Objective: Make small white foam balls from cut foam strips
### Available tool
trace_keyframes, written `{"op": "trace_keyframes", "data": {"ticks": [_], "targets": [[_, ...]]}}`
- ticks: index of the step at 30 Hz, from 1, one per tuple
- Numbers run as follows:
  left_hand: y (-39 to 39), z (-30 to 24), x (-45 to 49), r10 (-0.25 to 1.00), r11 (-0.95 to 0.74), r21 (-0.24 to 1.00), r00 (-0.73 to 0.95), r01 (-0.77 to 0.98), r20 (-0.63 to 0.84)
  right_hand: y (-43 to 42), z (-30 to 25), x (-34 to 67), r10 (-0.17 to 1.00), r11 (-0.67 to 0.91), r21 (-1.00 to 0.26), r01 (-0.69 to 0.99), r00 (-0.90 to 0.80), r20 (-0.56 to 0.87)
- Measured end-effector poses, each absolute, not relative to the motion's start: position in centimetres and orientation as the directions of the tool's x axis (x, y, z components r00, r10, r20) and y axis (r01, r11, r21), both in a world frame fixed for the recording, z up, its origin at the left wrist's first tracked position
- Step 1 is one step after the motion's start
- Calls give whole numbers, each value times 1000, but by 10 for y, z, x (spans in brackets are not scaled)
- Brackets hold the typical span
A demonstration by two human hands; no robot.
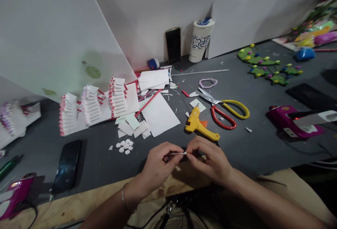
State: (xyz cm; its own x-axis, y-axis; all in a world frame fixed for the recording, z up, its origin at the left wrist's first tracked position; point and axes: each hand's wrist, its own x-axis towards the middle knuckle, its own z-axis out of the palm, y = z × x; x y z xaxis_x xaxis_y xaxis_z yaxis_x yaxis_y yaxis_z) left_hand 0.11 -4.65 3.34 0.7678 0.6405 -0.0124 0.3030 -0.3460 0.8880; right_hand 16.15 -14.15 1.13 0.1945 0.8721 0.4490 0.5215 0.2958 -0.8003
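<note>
Together, your left hand (160, 159) and right hand (209, 157) narrowly pinch a small white piece (185, 153), perhaps paper, over the near edge of the surface (102, 169), closer to you than the yellow glue gun (196, 122).

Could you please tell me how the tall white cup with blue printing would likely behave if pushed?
The cup would probably tip readily, being tall and narrower at its base. Its smooth-looking side might feel slippery. Its weight is uncertain, since any contents are hidden.
</note>
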Motion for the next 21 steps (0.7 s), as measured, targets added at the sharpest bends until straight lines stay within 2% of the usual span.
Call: {"op": "trace_keyframes", "data": {"ticks": [4, 12, 16, 21], "targets": [[-43, 39, 1, 594, -314, 908, 804, 276, -39, -141, 13, 164, 914, 269, -866, 421, 173, 368], [-42, 43, 0, 567, -132, 955, 810, 266, -147, -143, 17, 165, 984, 146, -968, 205, 75, 164], [-39, 42, 1, 521, -35, 981, 841, 190, -144, -144, 20, 166, 998, 62, -994, 88, 2, 62], [-38, 44, 0, 531, -23, 974, 829, 224, -178, -144, 16, 166, 1000, -7, -999, 33, 24, -6]]}}
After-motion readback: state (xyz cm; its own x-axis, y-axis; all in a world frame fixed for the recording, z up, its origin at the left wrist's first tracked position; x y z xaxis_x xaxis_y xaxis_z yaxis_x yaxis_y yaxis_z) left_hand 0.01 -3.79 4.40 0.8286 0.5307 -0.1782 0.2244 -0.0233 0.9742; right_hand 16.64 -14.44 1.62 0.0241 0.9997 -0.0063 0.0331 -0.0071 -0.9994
